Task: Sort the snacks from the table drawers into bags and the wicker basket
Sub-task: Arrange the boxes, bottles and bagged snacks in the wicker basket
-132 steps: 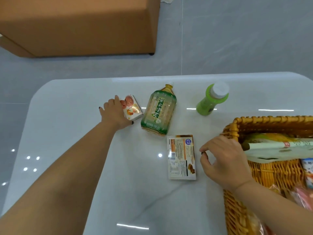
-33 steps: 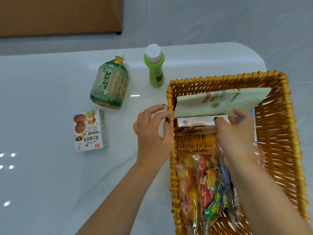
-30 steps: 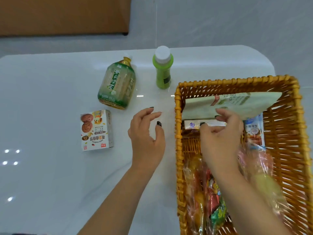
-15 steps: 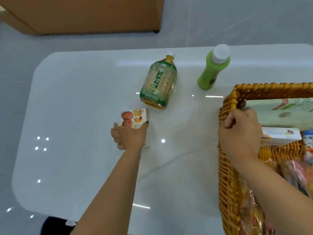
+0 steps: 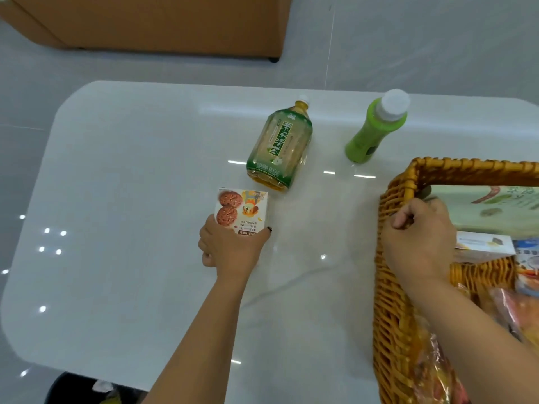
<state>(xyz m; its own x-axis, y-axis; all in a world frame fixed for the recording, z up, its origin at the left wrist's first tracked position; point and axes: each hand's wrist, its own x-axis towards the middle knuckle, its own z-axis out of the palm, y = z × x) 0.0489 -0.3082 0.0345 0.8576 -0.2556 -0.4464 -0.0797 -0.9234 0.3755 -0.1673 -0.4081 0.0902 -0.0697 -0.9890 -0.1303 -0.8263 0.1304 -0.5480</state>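
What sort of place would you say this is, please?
Probably a home or a staged living room: a glossy white marble-look table, pale tiled floor, a tan furniture piece, and a wicker basket of snacks.

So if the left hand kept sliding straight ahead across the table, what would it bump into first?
The left hand already grips the cookie box. Straight ahead, the box would probably meet the base of the tea bottle standing just beyond it, though the gap between them is hard to judge.
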